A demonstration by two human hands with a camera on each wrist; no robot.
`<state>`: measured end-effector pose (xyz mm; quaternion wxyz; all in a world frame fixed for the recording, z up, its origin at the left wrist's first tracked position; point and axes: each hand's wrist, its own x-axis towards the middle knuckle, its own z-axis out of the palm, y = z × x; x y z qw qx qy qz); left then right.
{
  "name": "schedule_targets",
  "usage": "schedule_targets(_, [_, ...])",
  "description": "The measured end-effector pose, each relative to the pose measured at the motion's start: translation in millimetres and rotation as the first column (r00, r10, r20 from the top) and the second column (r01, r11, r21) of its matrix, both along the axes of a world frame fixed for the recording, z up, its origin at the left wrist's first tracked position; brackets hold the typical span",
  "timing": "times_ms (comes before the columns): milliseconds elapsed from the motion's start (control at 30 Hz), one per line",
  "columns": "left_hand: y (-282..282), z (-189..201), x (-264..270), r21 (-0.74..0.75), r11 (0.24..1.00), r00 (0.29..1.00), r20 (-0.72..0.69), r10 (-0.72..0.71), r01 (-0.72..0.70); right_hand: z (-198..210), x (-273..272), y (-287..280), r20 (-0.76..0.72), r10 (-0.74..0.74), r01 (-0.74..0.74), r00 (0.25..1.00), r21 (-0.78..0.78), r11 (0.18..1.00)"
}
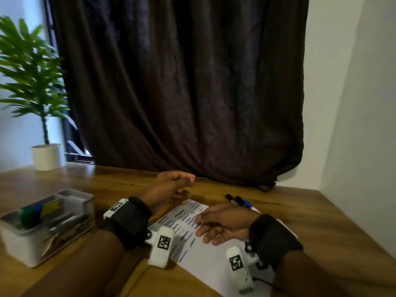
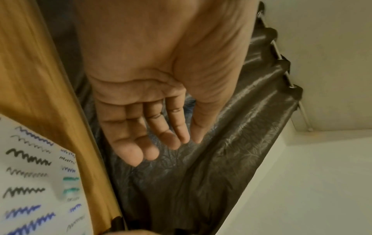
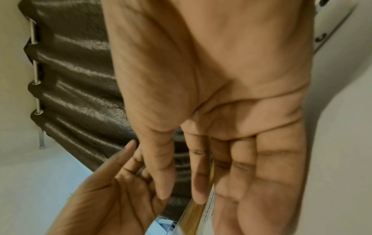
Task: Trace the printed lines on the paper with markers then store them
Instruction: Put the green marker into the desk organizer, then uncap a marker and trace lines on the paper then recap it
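Observation:
A white paper (image 1: 205, 258) printed with wavy lines, several traced in black, blue and green, lies on the wooden table; it also shows in the left wrist view as the paper (image 2: 30, 182). My left hand (image 1: 184, 189) hovers above the paper's far left corner, fingers relaxed and empty, palm bare in its wrist view (image 2: 181, 143). My right hand (image 1: 201, 228) is low over the paper's middle, fingers loose and holding nothing (image 3: 181, 195). Black and blue markers (image 1: 237, 201) lie on the table just beyond the right hand.
A grey organizer box (image 1: 70, 230) with green, blue and yellow items inside stands at the left. A potted plant (image 1: 46, 156) sits at the back left. A dark curtain (image 1: 182, 93) hangs behind the table, and a white wall (image 1: 364, 125) closes the right side.

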<state>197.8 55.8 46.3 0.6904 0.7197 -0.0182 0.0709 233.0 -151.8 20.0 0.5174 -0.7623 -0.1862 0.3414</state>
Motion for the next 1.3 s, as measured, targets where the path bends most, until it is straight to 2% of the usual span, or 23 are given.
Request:
schedule_targets(100, [0, -8, 12, -0.115, 0.992, 0.995, -0.075, -0.061, 0.052, -2, 4, 1, -0.025, 0.005, -0.005, 1.0, 0.003, 1.0])
schedule_targets(267, [13, -20, 21, -0.144, 0.982, 0.984, -0.106, -0.142, 0.127, 2, 8, -6, -0.007, -0.022, 0.022, 1.0, 0.041, 0.999])
schedule_targets(333, [15, -22, 21, -0.12, 0.98, 0.979, -0.101, -0.174, 0.162, 10, 12, -13, 0.019, -0.091, 0.089, 0.996, 0.089, 0.992])
schedule_targets(433, [15, -22, 20, -0.07, 0.984, 0.982, -0.089, -0.168, 0.162, 28, 18, -30, 0.081, -0.275, 0.261, 0.958, 0.148, 0.954])
schedule_targets(500, [15, -22, 19, -0.054, 0.983, 0.982, -0.064, -0.176, 0.173, 37, 26, -42, 0.188, -0.381, 0.361, 0.905, 0.134, 0.923])
schedule_targets(567, [15, -21, 17, -0.029, 0.984, 0.983, -0.038, -0.178, 0.177, 42, 34, -49, 0.302, -0.419, 0.423, 0.856, 0.058, 0.904])
schedule_targets(633, [14, -20, 16, -0.018, 0.984, 0.984, -0.01, -0.176, 0.176, 40, 42, -50, 0.429, -0.366, 0.443, 0.826, -0.092, 0.892])
schedule_targets(733, [14, -16, 16, -0.026, 0.985, 0.985, 0.021, -0.17, 0.17, 32, 49, -39, 0.585, -0.161, 0.434, 0.795, -0.363, 0.825])
schedule_targets(867, [14, -16, 16, -0.004, 0.987, 0.986, 0.03, -0.161, 0.161, 29, 50, -18, 0.612, 0.134, 0.395, 0.779, -0.646, 0.653])
schedule_targets(967, [14, -15, 15, 0.026, 0.988, 0.987, 0.036, -0.155, 0.154, 32, 48, -6, 0.607, 0.302, 0.415, 0.735, -0.755, 0.508])
schedule_targets(1000, [13, -14, 14, 0.03, 0.988, 0.987, 0.037, -0.153, 0.152, 34, 47, -5, 0.618, 0.336, 0.426, 0.711, -0.759, 0.492])
schedule_targets(1067, [12, -13, 12, 0.044, 0.988, 0.988, 0.042, -0.149, 0.147, 42, 43, -4, 0.665, 0.335, 0.423, 0.668, -0.709, 0.565])
schedule_targets(1133, [10, -13, 12, 0.068, 0.985, 0.986, 0.034, -0.163, 0.16, 53, 34, -4, 0.731, 0.286, 0.365, 0.619, -0.59, 0.72])
schedule_targets(1200, [6, -13, 11, 0.047, 0.976, 0.977, 0.005, -0.214, 0.214, 63, 20, 3, 0.767, 0.248, 0.249, 0.592, -0.466, 0.849])
schedule_targets(1300, [4, -13, 8, -0.034, 0.964, 0.964, -0.006, -0.264, 0.264, 70, 5, 14, 0.826, 0.205, 0.173, 0.525, -0.339, 0.925])
